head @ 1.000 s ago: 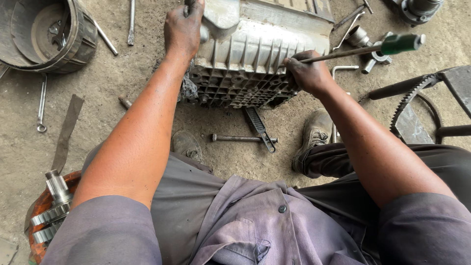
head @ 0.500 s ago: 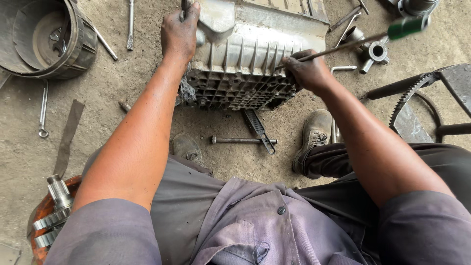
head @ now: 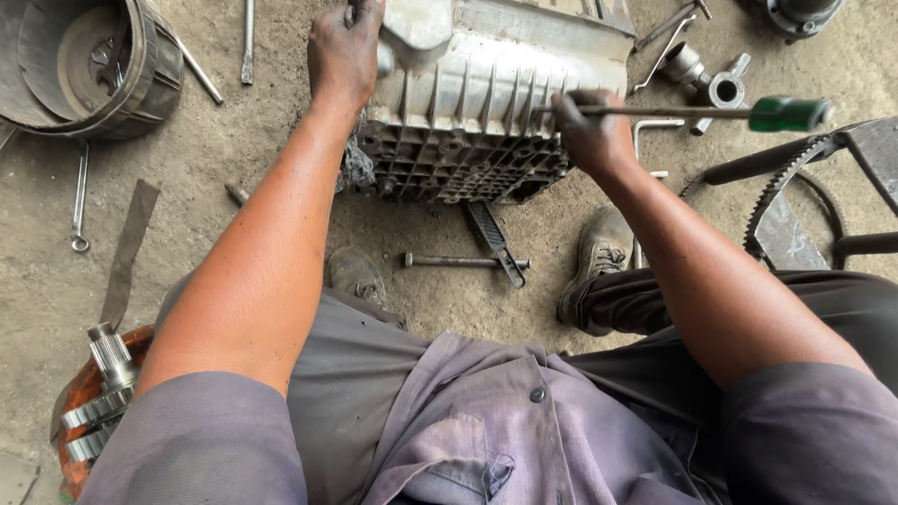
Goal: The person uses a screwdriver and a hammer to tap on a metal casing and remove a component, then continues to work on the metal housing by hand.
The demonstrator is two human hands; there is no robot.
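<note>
I see the right hand (head: 587,131) closed in a fist around the bare steel shank of a green-handled screwdriver (head: 683,112); the shank lies level, handle pointing right, tip end at the ribbed face of the grey cast-aluminium housing (head: 496,103). Left hand (head: 344,51) clamped over the housing's far left corner, fingers curled over the edge, palm down. Housing sits on the dusty concrete floor (head: 243,159), far centre, its gridded underside facing me.

Just near of the housing: a long steel bolt (head: 463,261) and a flat dark metal bar (head: 494,241), touching or nearly so. A worn boot (head: 594,262) sits right of them. Far left, a round metal drum (head: 89,65), a ring spanner (head: 79,201) below it. Right edge, a toothed gear ring (head: 781,187). Near left, a splined gear shaft (head: 103,383).
</note>
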